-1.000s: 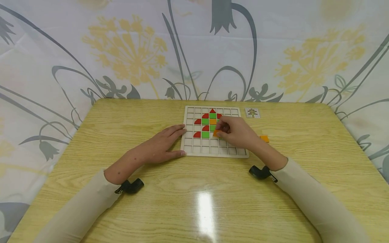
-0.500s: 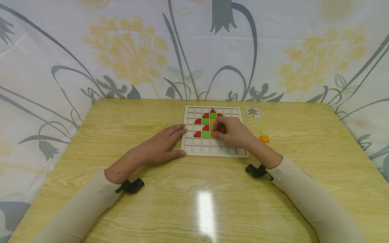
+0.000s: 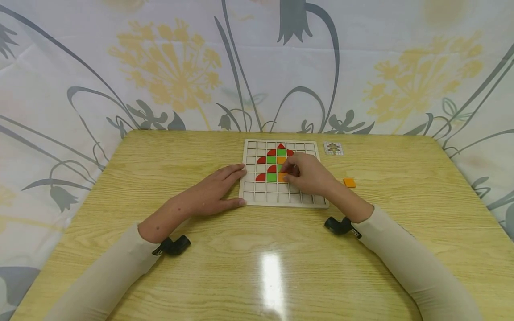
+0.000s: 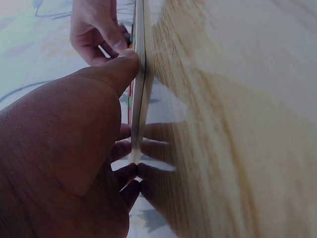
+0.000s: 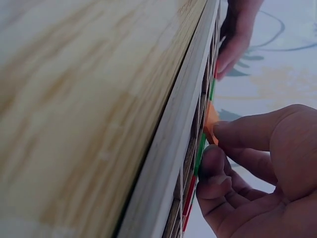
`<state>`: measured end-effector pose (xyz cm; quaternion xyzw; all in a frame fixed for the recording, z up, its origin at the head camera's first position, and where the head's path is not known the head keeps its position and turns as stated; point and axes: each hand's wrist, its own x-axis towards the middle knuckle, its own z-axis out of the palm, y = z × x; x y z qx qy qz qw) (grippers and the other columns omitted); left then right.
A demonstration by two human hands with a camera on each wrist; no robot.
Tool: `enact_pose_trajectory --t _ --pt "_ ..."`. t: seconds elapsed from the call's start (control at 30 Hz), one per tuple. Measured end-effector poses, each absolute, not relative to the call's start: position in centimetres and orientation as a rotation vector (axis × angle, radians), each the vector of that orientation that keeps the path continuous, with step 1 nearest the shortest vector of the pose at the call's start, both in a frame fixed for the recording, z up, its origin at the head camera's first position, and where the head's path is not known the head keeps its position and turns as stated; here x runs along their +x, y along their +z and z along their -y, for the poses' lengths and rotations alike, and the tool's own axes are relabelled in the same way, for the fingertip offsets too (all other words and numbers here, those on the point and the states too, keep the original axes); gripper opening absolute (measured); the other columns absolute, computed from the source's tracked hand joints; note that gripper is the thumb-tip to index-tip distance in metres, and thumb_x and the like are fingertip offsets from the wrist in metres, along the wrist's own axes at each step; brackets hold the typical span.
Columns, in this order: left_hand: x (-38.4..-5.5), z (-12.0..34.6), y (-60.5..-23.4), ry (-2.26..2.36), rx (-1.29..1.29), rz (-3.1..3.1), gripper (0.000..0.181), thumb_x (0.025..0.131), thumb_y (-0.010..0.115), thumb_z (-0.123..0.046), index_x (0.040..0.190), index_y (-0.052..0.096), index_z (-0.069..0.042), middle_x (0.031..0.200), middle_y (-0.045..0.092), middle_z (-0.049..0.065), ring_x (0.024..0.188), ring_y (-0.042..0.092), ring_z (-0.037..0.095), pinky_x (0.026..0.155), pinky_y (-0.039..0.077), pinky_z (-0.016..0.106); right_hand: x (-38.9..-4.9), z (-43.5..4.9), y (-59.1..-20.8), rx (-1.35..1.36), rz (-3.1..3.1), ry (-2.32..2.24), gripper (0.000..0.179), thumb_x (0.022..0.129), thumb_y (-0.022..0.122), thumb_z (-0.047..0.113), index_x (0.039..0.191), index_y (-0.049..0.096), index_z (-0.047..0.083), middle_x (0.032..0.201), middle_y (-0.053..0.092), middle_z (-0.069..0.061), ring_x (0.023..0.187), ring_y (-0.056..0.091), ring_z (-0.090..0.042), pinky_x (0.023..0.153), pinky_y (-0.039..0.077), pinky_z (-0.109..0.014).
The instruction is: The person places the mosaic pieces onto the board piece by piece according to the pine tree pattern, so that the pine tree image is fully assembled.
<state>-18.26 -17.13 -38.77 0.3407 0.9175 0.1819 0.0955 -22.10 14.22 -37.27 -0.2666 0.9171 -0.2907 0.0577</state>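
A pale wooden grid board (image 3: 260, 197) lies on the table, with red, green and orange tiles stacked in a tree-like shape in its cells. My right hand (image 3: 310, 174) is over the board's middle, pinching an orange square tile (image 3: 280, 177) at a cell right of a green tile (image 3: 271, 177). Seen from the right wrist, that orange tile (image 5: 211, 121) stands slightly tilted against the board under the thumb. My left hand (image 3: 214, 191) rests at the board's left edge, its fingers extended and fingertips touching the rim. The right fingers hide part of the tiles behind them.
A second orange square tile (image 3: 350, 183) lies loose on the table to the right of the board. Beyond it, a small pattern card (image 3: 334, 148) with a tree picture lies near the table's back edge. A floral cloth (image 3: 257, 67) hangs behind the table (image 3: 225, 267).
My right hand has shifted slightly left, bringing the orange tile from a tilted position into line with its cell. The left hand and the board have stayed in place.
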Motion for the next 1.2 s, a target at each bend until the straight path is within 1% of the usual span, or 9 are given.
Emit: enact_pose_trajectory --t 0.13,0.27,0.47,0.6,0.8,1.0,1.2 --pt "-18.2 17.1 -38.8 0.544 1.012 -2.717 0.084 0.106 0.064 -0.049 0.169 0.026 -0.008 0.176 0.02 0.011 0.162 0.021 0.034 0.129 0.025 0.053 -22.1 -14.4 -37.4 -0.814 -2.785 -0.875 0.01 0.099 0.073 0.007 0.108 0.077 0.005 0.098 0.071 -0.007 0.082 0.062 -0.02 0.076 0.053 -0.038" --pt "-18.2 17.2 -38.9 0.544 1.013 -2.718 0.084 0.106 0.063 -0.05 0.169 0.026 -0.008 0.176 0.02 0.011 0.162 0.021 0.033 0.129 0.025 0.053 -22.0 -14.6 -37.4 -0.812 -2.797 -0.879 0.013 0.098 0.072 0.005 0.109 0.077 0.004 0.1 0.072 -0.008 0.084 0.063 -0.021 0.077 0.054 -0.038" --pt "-18.2 17.2 -39.0 0.543 1.019 -2.721 0.084 0.106 0.064 -0.049 0.169 0.026 -0.008 0.176 0.02 0.011 0.162 0.02 0.033 0.129 0.025 0.054 -21.5 -15.5 -37.2 -0.811 -2.812 -0.887 0.015 0.096 0.069 0.004 0.108 0.077 0.004 0.103 0.071 -0.008 0.085 0.065 -0.021 0.075 0.055 -0.038" --pt "-18.2 17.1 -39.0 0.547 1.016 -2.718 0.085 0.106 0.064 -0.049 0.169 0.026 -0.008 0.176 0.02 0.011 0.162 0.02 0.033 0.129 0.025 0.054 -20.9 -16.4 -37.2 -0.825 -2.82 -0.903 0.012 0.095 0.07 0.003 0.106 0.076 0.003 0.102 0.072 -0.008 0.084 0.065 -0.021 0.074 0.056 -0.037" --pt "-18.2 17.1 -38.9 0.541 1.012 -2.721 0.084 0.106 0.063 -0.049 0.169 0.026 -0.008 0.176 0.02 0.012 0.162 0.02 0.034 0.129 0.025 0.053 -19.7 -18.1 -37.0 -0.836 -2.851 -0.907 0.008 0.096 0.072 0.002 0.103 0.076 0.004 0.098 0.072 -0.006 0.081 0.064 -0.018 0.072 0.055 -0.034" --pt "-18.2 17.2 -38.9 0.538 1.008 -2.72 0.084 0.106 0.063 -0.049 0.169 0.026 -0.007 0.176 0.02 0.012 0.162 0.02 0.034 0.129 0.024 0.054 -18.4 -19.9 -36.5 -0.783 -2.869 -0.899 0.008 0.097 0.073 0.003 0.104 0.076 0.007 0.098 0.072 -0.003 0.082 0.063 -0.017 0.072 0.055 -0.033" --pt "-18.2 17.1 -38.7 0.536 1.013 -2.723 0.084 0.106 0.064 -0.049 0.169 0.026 -0.007 0.176 0.02 0.012 0.162 0.02 0.034 0.13 0.024 0.053 -17.2 -21.9 -36.3 -0.804 -2.918 -0.896 0.01 0.095 0.072 0.001 0.103 0.076 0.006 0.097 0.072 -0.003 0.082 0.063 -0.017 0.07 0.054 -0.031"
